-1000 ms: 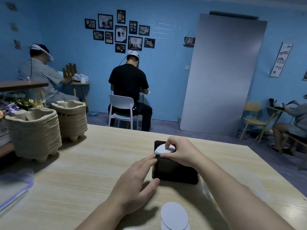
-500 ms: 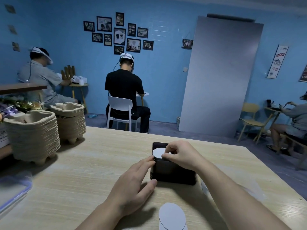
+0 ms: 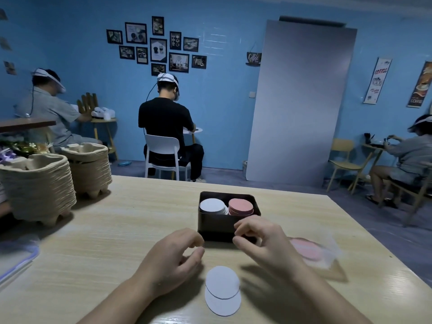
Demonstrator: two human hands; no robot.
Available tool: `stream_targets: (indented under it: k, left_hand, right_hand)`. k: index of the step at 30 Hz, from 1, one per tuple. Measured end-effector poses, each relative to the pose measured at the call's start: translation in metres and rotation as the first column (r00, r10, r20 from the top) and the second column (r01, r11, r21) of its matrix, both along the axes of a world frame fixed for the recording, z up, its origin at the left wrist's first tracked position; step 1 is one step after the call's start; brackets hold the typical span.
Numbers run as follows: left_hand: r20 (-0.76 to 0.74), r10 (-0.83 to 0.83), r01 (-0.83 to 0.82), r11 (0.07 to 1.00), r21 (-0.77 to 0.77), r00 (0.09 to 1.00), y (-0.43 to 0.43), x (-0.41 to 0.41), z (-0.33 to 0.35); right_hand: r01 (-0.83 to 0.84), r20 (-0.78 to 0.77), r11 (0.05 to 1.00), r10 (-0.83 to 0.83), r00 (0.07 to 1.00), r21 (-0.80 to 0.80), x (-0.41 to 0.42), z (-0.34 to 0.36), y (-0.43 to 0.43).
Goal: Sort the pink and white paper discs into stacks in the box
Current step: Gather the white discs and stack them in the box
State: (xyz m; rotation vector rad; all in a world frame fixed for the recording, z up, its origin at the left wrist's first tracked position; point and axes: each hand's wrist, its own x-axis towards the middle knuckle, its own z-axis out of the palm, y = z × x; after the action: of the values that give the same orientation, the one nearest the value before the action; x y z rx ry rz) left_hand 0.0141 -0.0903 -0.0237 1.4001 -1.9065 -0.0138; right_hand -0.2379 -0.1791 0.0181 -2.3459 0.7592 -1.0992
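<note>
A small black box [image 3: 219,226] stands mid-table. Inside it, a white disc stack [image 3: 212,205] fills the left side and a pink disc stack [image 3: 240,206] the right. Two loose white discs [image 3: 222,289] overlap on the table near me. More pink discs [image 3: 306,250] lie in a clear wrapper to the right. My left hand [image 3: 174,258] hovers just in front of the box's left corner, fingers loosely curled, holding nothing. My right hand [image 3: 259,239] hangs before the box's right front, fingers curled and empty.
Two tall stacks of pulp cup carriers [image 3: 37,185] stand at the table's left. A clear lidded container [image 3: 16,258] sits at the left edge. Other people sit at small tables along the blue wall.
My right hand let go of the white disc in the box and drew back toward me. My left hand left the box's side and curled. The stacks in the box now show.
</note>
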Motion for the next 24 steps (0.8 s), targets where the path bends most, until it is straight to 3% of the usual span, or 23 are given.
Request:
stream_targets:
  k: [5, 9, 14, 20, 24]
  left_hand:
    - [0.095, 0.002, -0.01, 0.996, 0.084, 0.995, 0.007, -0.003, -0.005]
    - [0.175, 0.034, -0.049, 0.995, 0.082, 0.984, 0.005, -0.006, -0.006]
    - [0.16, 0.05, -0.066, 0.993, 0.094, 0.986, 0.004, -0.006, -0.003]
    - [0.157, 0.037, -0.054, 0.993, 0.108, 0.987, 0.006, -0.007, 0.0]
    - [0.137, 0.012, -0.027, 0.994, 0.107, 0.99, 0.01, -0.008, 0.001]
  right_hand:
    - [-0.034, -0.069, 0.996, 0.04, 0.997, 0.082, -0.005, -0.031, 0.012]
    - [-0.055, -0.252, 0.997, 0.069, 0.965, 0.06, -0.009, -0.039, 0.017]
    - [-0.114, -0.424, 0.99, 0.14, 0.895, 0.086, -0.011, -0.034, 0.021]
    - [-0.092, -0.383, 0.993, 0.113, 0.917, 0.074, -0.008, -0.032, 0.024]
    - [-0.072, -0.232, 0.992, 0.094, 0.968, 0.101, -0.008, -0.031, 0.023]
